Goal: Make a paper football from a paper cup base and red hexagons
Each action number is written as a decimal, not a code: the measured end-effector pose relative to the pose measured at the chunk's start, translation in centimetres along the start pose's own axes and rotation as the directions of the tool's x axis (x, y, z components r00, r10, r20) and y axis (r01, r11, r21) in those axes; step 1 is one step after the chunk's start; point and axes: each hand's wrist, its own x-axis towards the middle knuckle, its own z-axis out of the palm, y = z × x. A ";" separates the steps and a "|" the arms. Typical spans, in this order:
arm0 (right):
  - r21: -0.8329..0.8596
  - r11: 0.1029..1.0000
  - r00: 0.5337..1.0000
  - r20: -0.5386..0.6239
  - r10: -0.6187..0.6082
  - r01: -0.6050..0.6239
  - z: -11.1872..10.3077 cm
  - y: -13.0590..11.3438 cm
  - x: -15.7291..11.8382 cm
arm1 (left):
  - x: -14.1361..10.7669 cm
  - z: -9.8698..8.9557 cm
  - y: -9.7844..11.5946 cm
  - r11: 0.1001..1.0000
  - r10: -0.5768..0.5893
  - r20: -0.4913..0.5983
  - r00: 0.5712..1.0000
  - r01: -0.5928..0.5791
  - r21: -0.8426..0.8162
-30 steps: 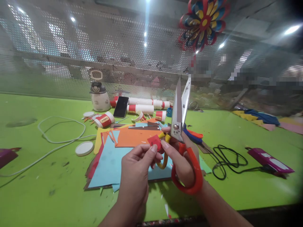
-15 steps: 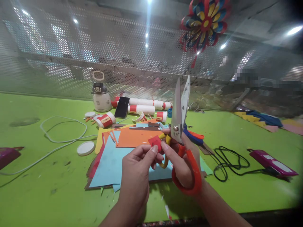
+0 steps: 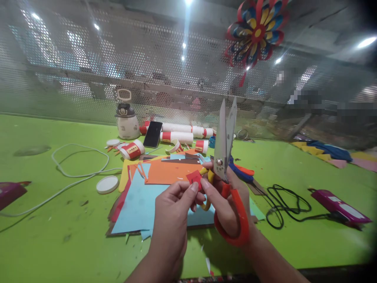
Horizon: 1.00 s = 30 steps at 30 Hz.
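My left hand (image 3: 175, 210) pinches a small piece of red paper (image 3: 194, 177) between thumb and fingers. The thumb of my right hand (image 3: 224, 204) touches the paper's right edge. Hooked in my right hand is a pair of scissors (image 3: 220, 157) with an orange-red handle and a yellow one, its blades pointing up and slightly apart. Both hands are above a pile of coloured paper, with light blue sheets (image 3: 135, 208) and an orange sheet (image 3: 167, 173) on top.
Behind the pile lie white paper rolls (image 3: 176, 137), paper cups (image 3: 132, 149), a phone (image 3: 153, 133) and a bottle (image 3: 128, 125). Blue-handled scissors (image 3: 243, 173) lie to the right. A magenta device (image 3: 338, 204) with a black cable sits further right. A white lid (image 3: 107, 184) is at left.
The hands hold nearly the same pose, with the red paper still between them. The whole view has shifted slightly.
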 end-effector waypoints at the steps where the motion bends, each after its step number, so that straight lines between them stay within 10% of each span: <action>1: 0.005 1.000 1.000 0.003 0.002 -0.002 0.0 0.0 0.0 | 0.0 0.0 0.0 1.000 -0.002 0.002 1.000 0.002 0.000; 30: -0.024 0.999 1.000 -0.002 -0.021 0.021 0.0 -0.1 0.1 | -0.8 0.2 0.6 1.000 0.022 -0.037 0.999 -0.022 -0.010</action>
